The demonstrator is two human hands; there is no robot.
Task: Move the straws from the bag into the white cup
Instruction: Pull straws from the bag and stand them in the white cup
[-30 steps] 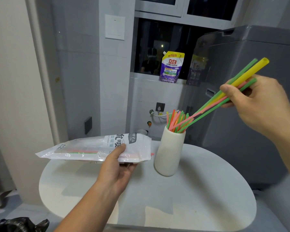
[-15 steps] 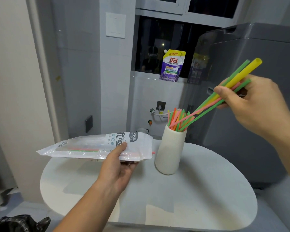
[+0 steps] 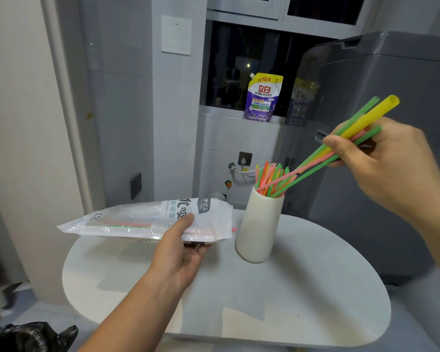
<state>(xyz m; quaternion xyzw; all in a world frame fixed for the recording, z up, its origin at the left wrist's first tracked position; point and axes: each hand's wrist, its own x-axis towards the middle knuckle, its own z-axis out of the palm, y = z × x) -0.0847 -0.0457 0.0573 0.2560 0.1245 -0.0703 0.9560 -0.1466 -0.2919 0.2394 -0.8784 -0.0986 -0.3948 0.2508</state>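
My right hand (image 3: 389,161) pinches a small bundle of straws (image 3: 315,161) (two green, one yellow, one pink) near their upper ends. Their lower ends already sit inside the mouth of the white cup (image 3: 261,224), among the straws standing there. From here I'd judge the step to be the drop-in. I would tip the bundle more upright first, so the tips slide down the inner wall instead of levering against the rim. Then I would loosen the pinch low over the cup. The cup looks narrow and tall, and a sideways push from slanted straws could tip it.

My left hand (image 3: 181,247) grips the bag (image 3: 142,219) from below, thumb on top. It holds the bag roughly level above the table (image 3: 264,301), mouth toward the cup. Pink and green straws show through its clear panel, and a pink tip (image 3: 233,228) pokes out at the mouth, so more remain.

The bag's print shows "Straw" and large Chinese characters ending in 吸管. I can't read the small dark tab reliably at this angle. The purple pouch (image 3: 263,97) on the sill reads 立白 and 150克.
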